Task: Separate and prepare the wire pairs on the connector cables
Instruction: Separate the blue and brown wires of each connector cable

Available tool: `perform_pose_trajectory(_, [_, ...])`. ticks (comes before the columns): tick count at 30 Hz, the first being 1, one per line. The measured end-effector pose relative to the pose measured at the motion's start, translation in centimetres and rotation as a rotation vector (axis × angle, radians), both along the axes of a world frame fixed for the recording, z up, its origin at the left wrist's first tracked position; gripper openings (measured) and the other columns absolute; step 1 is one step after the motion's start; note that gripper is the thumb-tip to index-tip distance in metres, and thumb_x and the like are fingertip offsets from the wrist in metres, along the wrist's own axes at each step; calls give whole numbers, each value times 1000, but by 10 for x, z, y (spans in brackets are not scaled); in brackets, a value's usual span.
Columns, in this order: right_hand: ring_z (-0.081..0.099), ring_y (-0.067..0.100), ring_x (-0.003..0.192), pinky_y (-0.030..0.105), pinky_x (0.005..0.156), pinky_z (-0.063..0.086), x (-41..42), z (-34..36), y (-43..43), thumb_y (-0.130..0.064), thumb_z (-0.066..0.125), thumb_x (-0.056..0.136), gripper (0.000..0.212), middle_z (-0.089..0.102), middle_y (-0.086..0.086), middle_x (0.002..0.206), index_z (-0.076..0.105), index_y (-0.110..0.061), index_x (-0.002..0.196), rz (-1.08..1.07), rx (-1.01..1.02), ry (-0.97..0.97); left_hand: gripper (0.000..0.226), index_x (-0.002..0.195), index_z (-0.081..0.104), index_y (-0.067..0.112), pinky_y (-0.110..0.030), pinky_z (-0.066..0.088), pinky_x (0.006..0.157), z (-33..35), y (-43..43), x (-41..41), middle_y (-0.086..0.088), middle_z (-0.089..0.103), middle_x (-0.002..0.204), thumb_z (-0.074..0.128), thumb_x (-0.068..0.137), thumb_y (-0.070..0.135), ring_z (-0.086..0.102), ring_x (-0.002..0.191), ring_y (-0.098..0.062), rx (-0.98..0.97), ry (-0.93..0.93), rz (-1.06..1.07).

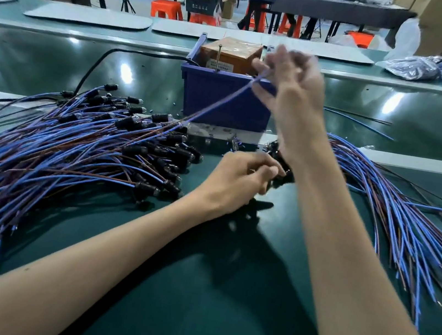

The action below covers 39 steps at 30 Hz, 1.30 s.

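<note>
A big heap of connector cables (72, 149) with blue and brown wire pairs and black connector ends covers the left of the green table. A second bundle of cables (398, 212) fans out on the right. My right hand (291, 83) is raised in front of the blue bin and pinches the end of one blue cable (218, 103), which stretches taut down to the left heap. My left hand (240, 182) is low at the middle, fingers curled round a black connector (284, 177). The right hand is blurred.
A blue plastic bin (225, 98) stands straight ahead with an orange-brown box (231, 56) and a metal rod in it. A black power cord (93, 69) curves off at the left. Loose wires (360, 122) lie at the right. A bare patch of green table lies nearest me.
</note>
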State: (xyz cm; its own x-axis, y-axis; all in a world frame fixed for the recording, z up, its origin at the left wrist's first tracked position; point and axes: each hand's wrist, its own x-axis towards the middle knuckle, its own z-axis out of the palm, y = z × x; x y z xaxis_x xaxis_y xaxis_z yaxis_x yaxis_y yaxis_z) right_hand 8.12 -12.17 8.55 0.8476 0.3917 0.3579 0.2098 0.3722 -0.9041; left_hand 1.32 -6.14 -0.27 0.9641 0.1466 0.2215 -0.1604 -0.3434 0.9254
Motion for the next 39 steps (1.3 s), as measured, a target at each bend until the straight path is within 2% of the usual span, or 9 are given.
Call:
perform_pose_trajectory(2, [66, 18, 77, 39, 82, 58, 12, 4, -20, -19, 44, 101, 11, 62, 4, 80, 45, -9, 97, 15, 157, 97, 22, 98, 68, 14, -13, 36, 45, 3, 2, 0, -1, 58, 66, 47, 95, 5, 45, 41, -5, -97, -45, 43])
perform_pose_trajectory(5, [49, 9, 53, 26, 59, 51, 23, 2, -39, -26, 44, 102, 18, 49, -2, 63, 42, -9, 97, -35, 103, 72, 25, 117, 60, 15, -16, 36, 47, 4, 4, 2, 2, 68, 87, 44, 98, 11, 54, 48, -12, -201, -50, 69])
perform_pose_trajectory(9, [32, 3, 43, 17, 41, 30, 29, -2, -50, -31, 43, 103, 24, 40, -11, 51, 43, -15, 85, -123, -168, -7, 26, 94, 64, 30, -20, 39, 51, 6, 3, 2, -2, 71, 98, 39, 101, 25, 63, 57, -11, -265, -79, 119])
perform_pose_trajectory(15, [33, 2, 39, 16, 39, 28, 38, -3, -63, -30, 49, 100, 22, 41, -13, 42, 57, -15, 87, -145, -453, 25, 24, 106, 56, 18, -14, 39, 44, 6, 7, 8, 6, 69, 86, 31, 105, 20, 61, 48, -5, -462, -172, 320])
perform_pose_trajectory(18, [32, 1, 34, 14, 34, 25, 39, -6, -65, -29, 53, 98, 23, 46, -11, 41, 62, -12, 87, -101, -634, 23, 25, 94, 57, 15, -13, 39, 45, 5, 8, 9, 7, 70, 83, 35, 104, 18, 59, 46, -3, -462, -200, 370])
perform_pose_trajectory(23, [43, -2, 37, 10, 35, 28, 36, -10, -53, -27, 63, 92, 15, 69, -8, 58, 64, -12, 91, -82, -752, 16, 26, 81, 57, 13, -12, 37, 41, 2, 6, 8, 8, 63, 57, 42, 102, 12, 48, 36, -4, -378, -233, 265])
perform_pose_trajectory(28, [64, 1, 54, 8, 38, 27, 29, -13, -43, -19, 76, 81, 21, 75, 0, 78, 65, -8, 96, 68, -661, 21, 23, 82, 62, 15, -14, 35, 38, 1, 6, 9, 6, 58, 52, 48, 99, 13, 40, 34, -6, -348, -240, 215])
perform_pose_trajectory(36, [68, 11, 57, 13, 58, 50, 23, -15, -34, -7, 83, 70, 20, 70, 7, 67, 67, -5, 81, 100, -609, 2, 18, 86, 67, 15, -18, 37, 38, -1, 9, 10, 7, 62, 54, 52, 97, 14, 41, 36, -6, -325, -225, 217])
perform_pose_trajectory(39, [67, 8, 56, 12, 57, 49, 22, -16, -33, -7, 83, 70, 19, 69, 2, 62, 65, -10, 74, 50, -619, -7, 12, 89, 66, 12, -16, 39, 42, -1, 9, 10, 4, 65, 57, 56, 95, 15, 45, 38, -6, -370, -229, 224])
